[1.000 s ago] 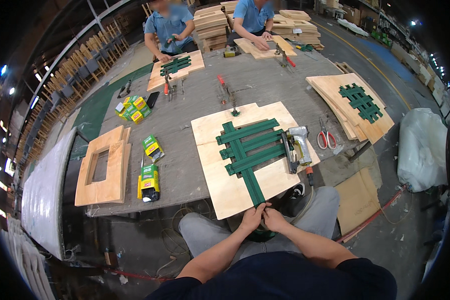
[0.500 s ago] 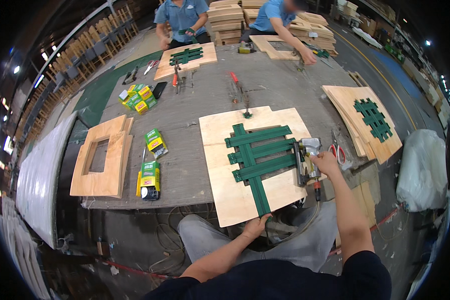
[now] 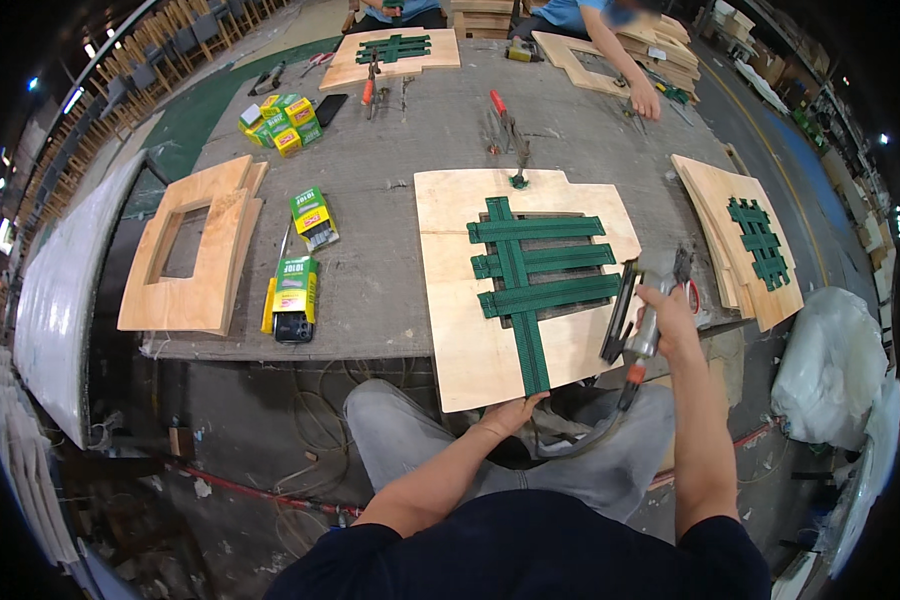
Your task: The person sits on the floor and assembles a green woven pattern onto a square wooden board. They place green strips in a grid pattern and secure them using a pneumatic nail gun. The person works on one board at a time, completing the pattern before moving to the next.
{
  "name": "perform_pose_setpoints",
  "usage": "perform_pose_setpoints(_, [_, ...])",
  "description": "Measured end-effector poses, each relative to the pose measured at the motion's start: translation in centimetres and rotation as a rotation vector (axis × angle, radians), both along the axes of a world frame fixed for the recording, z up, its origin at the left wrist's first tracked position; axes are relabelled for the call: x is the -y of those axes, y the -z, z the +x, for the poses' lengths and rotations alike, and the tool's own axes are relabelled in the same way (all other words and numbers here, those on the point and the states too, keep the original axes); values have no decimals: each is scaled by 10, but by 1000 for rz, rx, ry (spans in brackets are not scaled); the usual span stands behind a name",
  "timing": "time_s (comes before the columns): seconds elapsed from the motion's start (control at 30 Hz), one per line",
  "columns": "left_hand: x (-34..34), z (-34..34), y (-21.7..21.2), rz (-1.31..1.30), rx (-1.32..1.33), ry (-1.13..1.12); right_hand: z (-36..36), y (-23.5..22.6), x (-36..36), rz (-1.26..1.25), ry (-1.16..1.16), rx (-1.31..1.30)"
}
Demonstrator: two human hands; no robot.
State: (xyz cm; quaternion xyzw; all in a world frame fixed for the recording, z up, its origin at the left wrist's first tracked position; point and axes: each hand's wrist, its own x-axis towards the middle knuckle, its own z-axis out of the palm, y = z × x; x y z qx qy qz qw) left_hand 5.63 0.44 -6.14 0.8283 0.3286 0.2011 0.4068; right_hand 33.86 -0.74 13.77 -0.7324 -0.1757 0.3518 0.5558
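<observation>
A pale plywood panel [image 3: 460, 360] lies in front of me, its near edge jutting over my lap. Three green webbing straps [image 3: 560, 261] span its cut-out and cross one long green strap [image 3: 532, 360] that runs to the near edge. At that edge my left hand [image 3: 513, 416] is closed on the long strap's end, its fingers partly hidden below the board. My right hand [image 3: 672, 318] grips a pneumatic staple gun [image 3: 645, 332] with a hose at its base. The gun is tilted beside the panel's right edge, off the straps.
A clamp with a red handle [image 3: 505, 115] stands at the panel's far edge. To the left are staple boxes [image 3: 295, 285] and a framed panel [image 3: 140, 290]. Stacked panels [image 3: 710, 230] and red-handled scissors [image 3: 692, 295] lie right. Two co-workers sit across the table [image 3: 370, 210].
My right hand has drawn the staple gun nearer and tilted it, away from the strap ends at the right. My left hand stays by the long strap's end. The whole view has shifted.
</observation>
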Motion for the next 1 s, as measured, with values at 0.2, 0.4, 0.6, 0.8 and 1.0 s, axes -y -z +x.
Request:
perform_pose_setpoints(0.2, [-6,1,6,118,81,26,-104,2,17,-150,-296,-28])
perform_pose_setpoints(0.4, [-6,-2,-6,0,83,44,-134,19,18,-185,-433,10])
perform_pose_setpoints(0.6, [-9,-3,-5,-8,154,34,-138,15,12,-228,-468,56])
perform_pose_setpoints(0.8, [-8,-4,-1,-38,123,53,-145,16,15,-226,-483,95])
perform_pose_setpoints(1.0, [-4,0,9,41,131,2,-152,14,12,-262,-499,66])
